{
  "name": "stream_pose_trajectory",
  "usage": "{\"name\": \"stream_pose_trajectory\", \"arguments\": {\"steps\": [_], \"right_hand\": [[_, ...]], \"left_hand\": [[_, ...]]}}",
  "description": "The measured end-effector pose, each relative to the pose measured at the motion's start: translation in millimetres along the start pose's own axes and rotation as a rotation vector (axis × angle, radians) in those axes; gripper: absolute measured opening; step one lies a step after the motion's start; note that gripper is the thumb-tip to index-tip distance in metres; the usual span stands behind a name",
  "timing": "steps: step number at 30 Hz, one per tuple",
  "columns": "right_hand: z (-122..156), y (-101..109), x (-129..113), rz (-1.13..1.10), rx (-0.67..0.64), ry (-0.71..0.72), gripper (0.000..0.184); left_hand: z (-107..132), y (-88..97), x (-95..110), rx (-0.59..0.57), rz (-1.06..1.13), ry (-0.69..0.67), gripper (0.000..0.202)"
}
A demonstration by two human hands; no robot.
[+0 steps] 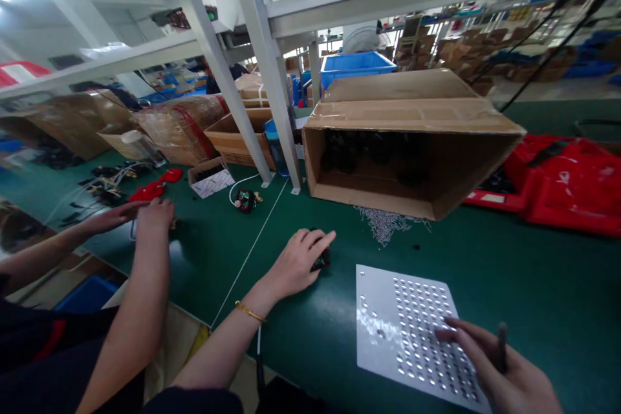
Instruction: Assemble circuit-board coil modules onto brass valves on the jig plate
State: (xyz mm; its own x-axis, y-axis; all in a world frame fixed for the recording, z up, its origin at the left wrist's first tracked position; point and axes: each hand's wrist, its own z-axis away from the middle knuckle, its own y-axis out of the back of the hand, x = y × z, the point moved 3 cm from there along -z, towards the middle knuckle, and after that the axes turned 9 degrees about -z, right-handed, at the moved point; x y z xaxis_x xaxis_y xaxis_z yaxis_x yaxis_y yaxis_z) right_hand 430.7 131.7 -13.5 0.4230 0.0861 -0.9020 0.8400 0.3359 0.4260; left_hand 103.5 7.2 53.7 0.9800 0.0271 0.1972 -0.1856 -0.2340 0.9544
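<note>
My left hand (294,263) is closed over a small black housing (321,261) with a bit of green in it, and rests on the green bench. Most of that part is hidden under the fingers. At the lower right, my right hand (509,372) holds a dark pen-like tool (502,341); only its end shows above the fingers. The thumb and forefinger reach over the right side of a pale sheet (376,349) set with rows of small shiny round pieces. Whether the fingertips pinch one of them, I cannot tell.
Behind the sheet, an open cardboard box (412,113) holds black parts, with a pile of small screws (383,223) before it. Red bins (577,187) stand right. A circuit assembly (246,200) lies near the shelf post (272,58). At left, a co-worker's hands (152,217) handle parts.
</note>
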Motion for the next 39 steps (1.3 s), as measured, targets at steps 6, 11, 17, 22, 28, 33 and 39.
{"name": "stream_pose_trajectory", "arguments": {"steps": [6,11,17,22,28,33,39], "right_hand": [[7,-39,-37,-0.245,-0.17,-0.148,0.044],[17,-42,-25,-0.376,-0.186,-0.234,0.042],[21,-33,-21,-0.879,-0.039,-0.339,0.042],[15,-18,-19,-0.956,0.099,-0.271,0.058],[18,-17,-8,-0.874,0.139,-0.38,0.071],[22,-23,-6,-0.945,0.088,-0.37,0.069],[28,-32,-3,-0.868,0.072,-0.379,0.062]], "left_hand": [[-10,-21.7,26,0.012,0.101,-0.018,0.081],[-30,-33.9,29,0.064,0.13,0.079,0.061],[-32,-51.0,42,0.086,0.034,0.215,0.063],[-33,-64.5,41,0.08,-0.042,0.244,0.06],[-48,-62.8,22,0.227,0.122,0.329,0.082],[-39,-63.1,-2,0.286,0.744,0.515,0.065],[-2,-65.8,16,0.112,0.96,0.373,0.071]]}}
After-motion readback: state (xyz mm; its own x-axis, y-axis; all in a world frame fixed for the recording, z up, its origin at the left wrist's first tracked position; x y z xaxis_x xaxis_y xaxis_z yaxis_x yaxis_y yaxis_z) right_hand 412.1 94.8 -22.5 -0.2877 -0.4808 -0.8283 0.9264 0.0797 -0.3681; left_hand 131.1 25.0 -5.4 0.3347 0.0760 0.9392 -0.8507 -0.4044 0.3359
